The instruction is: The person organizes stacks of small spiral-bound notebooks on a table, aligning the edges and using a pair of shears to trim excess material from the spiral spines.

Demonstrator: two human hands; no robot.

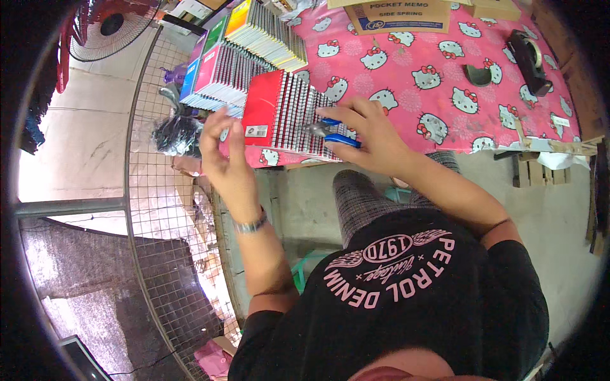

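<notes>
A row of spiral notebooks [262, 105] with a red front cover stands at the near left edge of the table, wire bindings facing up. My right hand [368, 130] grips blue-handled cutting pliers [343, 138], whose metal jaws are at the bindings toward the row's right part. To the left of the red cover, my left hand [225, 149] is raised with thumb and fingers apart and nothing between them. Whether its fingertips touch the notebooks I cannot tell.
More spiral notebooks [273, 38] in several cover colours stand behind. A pink patterned cloth [406, 82] covers the table, with a cardboard box [400, 18] at the back and a black tape dispenser [529, 63] at right. Wire mesh [162, 222] runs along the left; a fan [111, 25] stands beyond.
</notes>
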